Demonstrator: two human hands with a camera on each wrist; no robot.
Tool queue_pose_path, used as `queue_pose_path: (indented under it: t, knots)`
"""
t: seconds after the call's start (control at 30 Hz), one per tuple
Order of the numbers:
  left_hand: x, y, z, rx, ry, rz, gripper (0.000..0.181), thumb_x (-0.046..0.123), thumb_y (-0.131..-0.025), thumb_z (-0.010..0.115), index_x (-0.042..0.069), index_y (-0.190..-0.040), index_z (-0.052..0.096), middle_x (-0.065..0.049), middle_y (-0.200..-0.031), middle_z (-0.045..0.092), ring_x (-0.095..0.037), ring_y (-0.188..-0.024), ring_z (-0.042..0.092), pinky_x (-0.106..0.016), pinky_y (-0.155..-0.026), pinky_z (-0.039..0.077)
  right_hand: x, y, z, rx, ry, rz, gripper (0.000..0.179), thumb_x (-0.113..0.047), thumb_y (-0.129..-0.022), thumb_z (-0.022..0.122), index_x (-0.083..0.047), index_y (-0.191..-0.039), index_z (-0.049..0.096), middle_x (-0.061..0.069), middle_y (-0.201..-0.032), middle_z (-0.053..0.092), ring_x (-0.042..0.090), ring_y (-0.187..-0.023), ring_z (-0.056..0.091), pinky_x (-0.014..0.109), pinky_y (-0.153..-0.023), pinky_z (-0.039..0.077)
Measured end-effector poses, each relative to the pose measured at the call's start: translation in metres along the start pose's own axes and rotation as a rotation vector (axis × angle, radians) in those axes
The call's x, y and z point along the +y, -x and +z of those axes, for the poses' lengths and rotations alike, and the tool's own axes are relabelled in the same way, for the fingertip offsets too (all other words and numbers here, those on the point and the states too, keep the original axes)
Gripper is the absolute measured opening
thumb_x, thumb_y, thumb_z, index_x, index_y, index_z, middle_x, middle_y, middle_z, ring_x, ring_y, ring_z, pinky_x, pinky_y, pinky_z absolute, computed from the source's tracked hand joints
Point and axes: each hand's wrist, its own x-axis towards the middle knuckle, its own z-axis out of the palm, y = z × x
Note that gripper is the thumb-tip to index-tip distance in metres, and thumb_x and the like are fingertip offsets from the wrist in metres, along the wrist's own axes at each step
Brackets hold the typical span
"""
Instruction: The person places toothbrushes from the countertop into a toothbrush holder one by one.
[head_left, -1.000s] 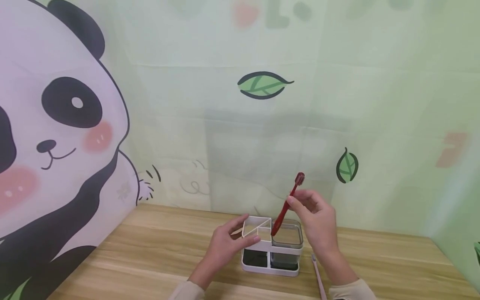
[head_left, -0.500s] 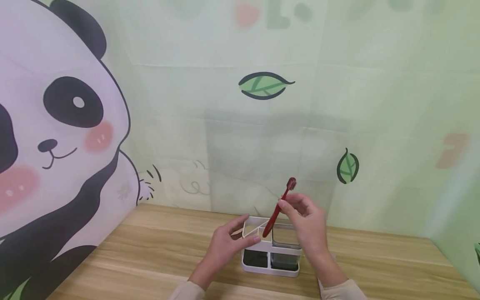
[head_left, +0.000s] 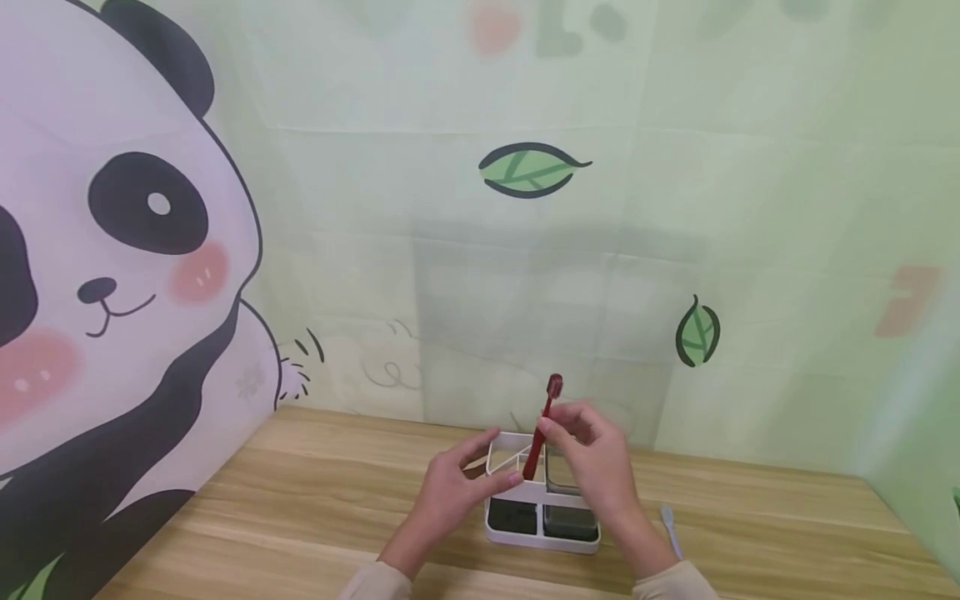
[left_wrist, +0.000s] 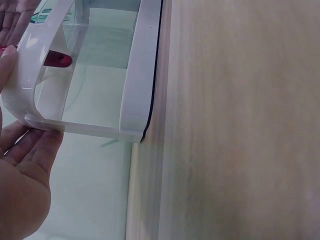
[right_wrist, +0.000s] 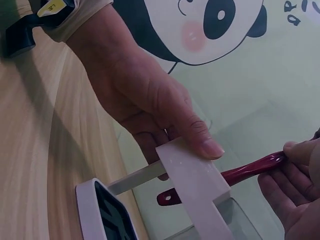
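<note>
Right hand [head_left: 596,454] pinches the red toothbrush [head_left: 535,454], partly hiding the clear cup [head_left: 558,477] at three o'clock in the white holder [head_left: 536,490] — gripped by the left hand [head_left: 459,482].

Toothbrush holder [head_left: 543,544]: white moulded plastic, smooth; upper band glossy, small highlights in left-wrist view. Red toothbrush [head_left: 535,454], inside holder's upper frame: hard plastic handle, polished, bright glints. Clear tumbler [head_left: 564,473], in holder's right bay: transparent, smooth-walled; glass or plastic, can't tell. Dark inserts [head_left: 512,517], holder's base: smooth, faint reflections. Pale toothbrush [head_left: 670,527], right of holder: plastic-looking. Tabletop [head_left: 337,500], under holder: wood-grain, low sheen. Printed backdrop [head_left: 360,208], behind holder: sheet, matt, fold-creased. Sleeves [head_left: 375,582], nearer than holder: soft matt cloth.
</note>
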Motion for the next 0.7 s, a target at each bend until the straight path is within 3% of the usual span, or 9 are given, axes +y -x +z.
queue_pose_path:
  t: [0.33, 0.7]
  knots:
    - [0.0024, -0.0007, 0.0002, 0.002, -0.02, -0.033, 0.068, 0.023, -0.09, 0.089, 0.001, -0.148, 0.061, -0.023, -0.143, 0.063, -0.039, -0.132, 0.061, -0.043, -0.105, 0.056, 0.0081, 0.0005, 0.0039, -0.053, 0.029, 0.0, 0.016, -0.012, -0.096, 0.081, -0.003, -0.108, 0.074, 0.006, -0.098, 0.076, 0.018, -0.09, 0.069, 0.025, -0.077, 0.054]
    - [0.0018, -0.0013, 0.0003, 0.002, -0.017, -0.034, 0.069, 0.026, -0.09, 0.089, 0.001, -0.147, 0.061, -0.023, -0.144, 0.063, -0.039, -0.133, 0.06, -0.047, -0.106, 0.055, 0.0097, 0.0009, 0.0045, -0.108, 0.059, -0.004, 0.013, -0.008, -0.095, 0.081, -0.005, -0.106, 0.075, 0.004, -0.098, 0.075, 0.019, -0.091, 0.068, 0.03, -0.089, 0.057]
